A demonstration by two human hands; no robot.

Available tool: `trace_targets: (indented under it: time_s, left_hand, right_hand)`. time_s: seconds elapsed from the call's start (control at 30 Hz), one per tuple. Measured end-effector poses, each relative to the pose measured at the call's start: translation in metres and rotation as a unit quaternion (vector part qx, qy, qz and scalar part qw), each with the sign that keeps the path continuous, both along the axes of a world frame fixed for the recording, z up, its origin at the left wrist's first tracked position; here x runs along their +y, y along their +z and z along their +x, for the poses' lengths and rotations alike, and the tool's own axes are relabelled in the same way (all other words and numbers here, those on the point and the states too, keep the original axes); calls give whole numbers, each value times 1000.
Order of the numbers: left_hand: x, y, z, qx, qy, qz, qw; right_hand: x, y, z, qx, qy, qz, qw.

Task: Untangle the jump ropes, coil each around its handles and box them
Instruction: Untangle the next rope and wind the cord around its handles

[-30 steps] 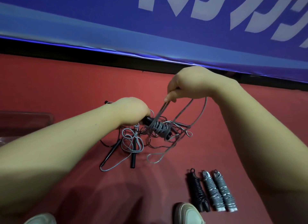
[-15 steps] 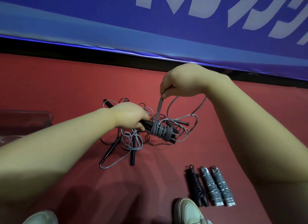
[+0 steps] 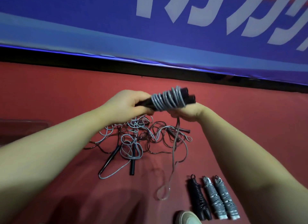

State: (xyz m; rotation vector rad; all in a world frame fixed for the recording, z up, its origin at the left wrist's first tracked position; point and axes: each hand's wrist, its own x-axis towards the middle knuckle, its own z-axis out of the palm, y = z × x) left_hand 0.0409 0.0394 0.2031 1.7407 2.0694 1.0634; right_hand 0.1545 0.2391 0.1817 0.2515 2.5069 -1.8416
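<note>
Grey jump rope (image 3: 168,99), coiled around 2 black handles, is being held above the red floor (image 3: 50,93), the left hand (image 3: 128,103) gripping the handles, the right hand (image 3: 188,113) clutching the coil from beneath. A tangled rope pile (image 3: 138,138) is lying below, near 3 wound bundles (image 3: 213,197).

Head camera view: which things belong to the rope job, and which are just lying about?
Job: half-wound rope, gripped by left hand and right hand; tangled ropes; three wound bundles.
Lying about: shoe; blue banner.
</note>
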Motion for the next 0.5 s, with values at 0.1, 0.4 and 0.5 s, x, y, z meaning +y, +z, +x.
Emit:
trace_targets:
  time_s: [0.1, 0.4, 0.5]
  left_hand:
    - [2, 12, -6, -209, 14, 77, 975]
    - [-9, -12, -42, -355, 190, 99, 910]
    - [-10, -16, -48, -327, 191, 98, 920]
  right_hand:
    - [-14, 1, -18, 33, -42, -18, 998]
    - [-47, 17, -36, 64, -71, 470, 877]
    - [-51, 23, -40, 60, -112, 475, 871]
